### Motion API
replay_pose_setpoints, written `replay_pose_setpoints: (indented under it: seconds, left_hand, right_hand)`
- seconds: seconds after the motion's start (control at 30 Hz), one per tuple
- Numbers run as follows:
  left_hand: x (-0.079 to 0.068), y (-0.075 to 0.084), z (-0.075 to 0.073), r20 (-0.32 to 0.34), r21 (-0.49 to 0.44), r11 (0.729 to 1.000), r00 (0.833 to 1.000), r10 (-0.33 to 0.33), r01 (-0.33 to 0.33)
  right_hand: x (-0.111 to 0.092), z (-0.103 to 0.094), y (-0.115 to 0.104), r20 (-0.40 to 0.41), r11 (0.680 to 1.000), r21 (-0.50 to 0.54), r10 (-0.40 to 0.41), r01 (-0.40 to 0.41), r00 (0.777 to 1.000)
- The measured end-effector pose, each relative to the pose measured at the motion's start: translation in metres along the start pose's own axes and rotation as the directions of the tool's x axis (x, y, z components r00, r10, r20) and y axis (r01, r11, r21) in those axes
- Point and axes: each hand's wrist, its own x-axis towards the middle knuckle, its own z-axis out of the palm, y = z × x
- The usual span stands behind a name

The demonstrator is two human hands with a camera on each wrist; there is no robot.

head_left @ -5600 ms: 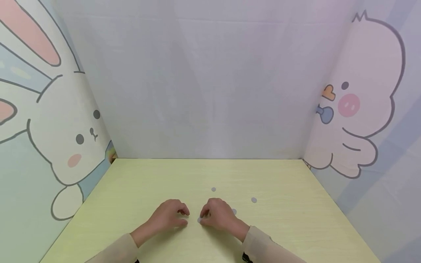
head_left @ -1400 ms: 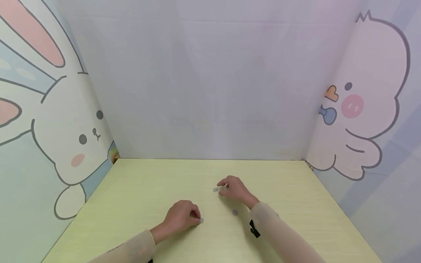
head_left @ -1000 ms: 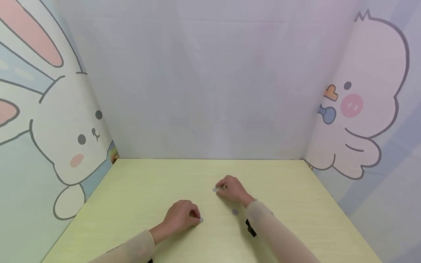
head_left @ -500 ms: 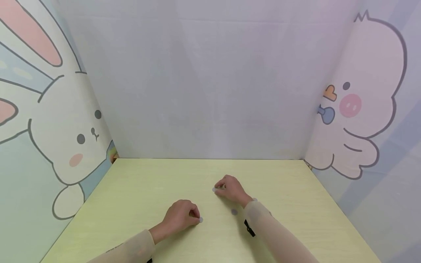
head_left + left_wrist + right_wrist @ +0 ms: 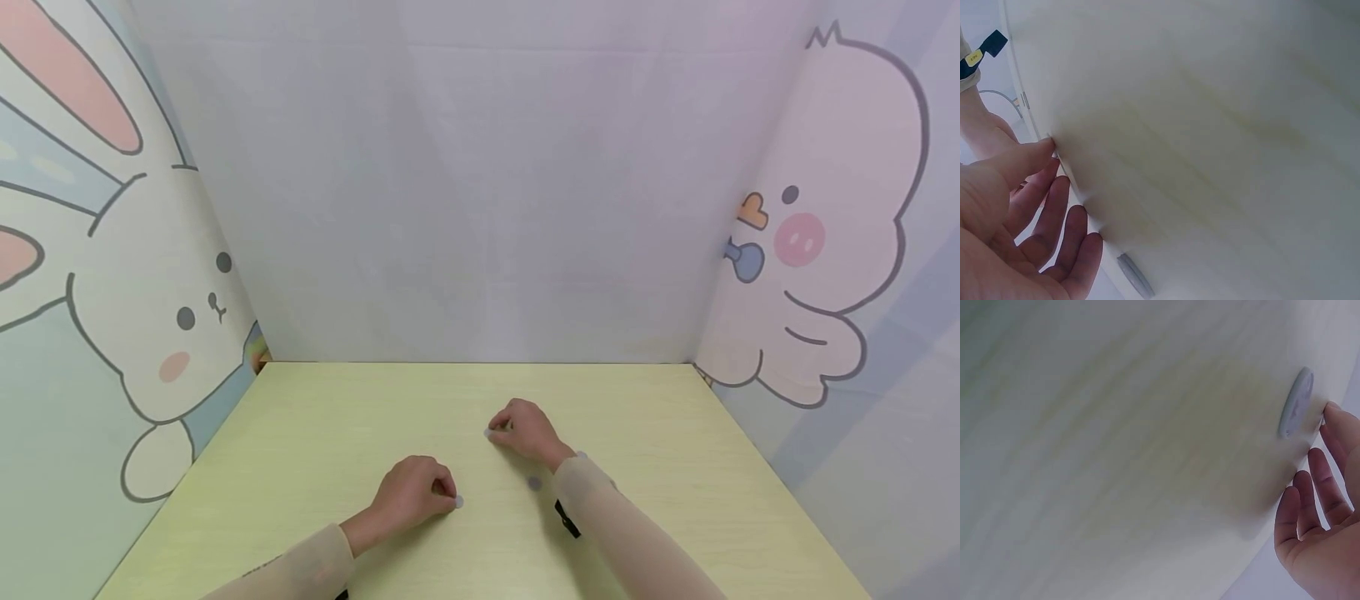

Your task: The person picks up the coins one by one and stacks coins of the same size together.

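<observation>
Beyond both hands hangs a pale cloth backdrop (image 5: 480, 183), with a printed rabbit (image 5: 142, 333) off past the left hand and a printed chick (image 5: 847, 183) past the right. Under the hands spreads a light wood-grain table (image 5: 352, 408). From where I stand, the left hand (image 5: 412, 490) rests nearer the person, thumb and forefinger pinching the edge of a coin-like grey disc (image 5: 460, 502) at their tips. Farther out and to its right, the right hand (image 5: 527, 430) appears to pinch a second disc (image 5: 488, 432) the same way, the piece showing just left of its fingertips. Between the right hand and the person lies a third disc (image 5: 534, 483), untouched. A fourth disc (image 5: 581, 455) peeks out by the right wrist, partly hidden.

I'd judge the step in hand to be settling a finger grip on one piece per hand; a next move would call for holding that thin rim securely, without letting the flat piece slip.
</observation>
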Motion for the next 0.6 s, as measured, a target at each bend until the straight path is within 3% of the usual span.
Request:
replay_pose_setpoints:
  seconds: [0.6]
  left_hand:
    - [-0.0005, 0.0016, -0.0003, -0.001, 0.002, 1.000, 1.000, -0.007, 0.007]
  right_hand:
    - [0.0017, -0.0012, 0.0001, 0.021, 0.999, -0.022, -0.025, 0.026, 0.999]
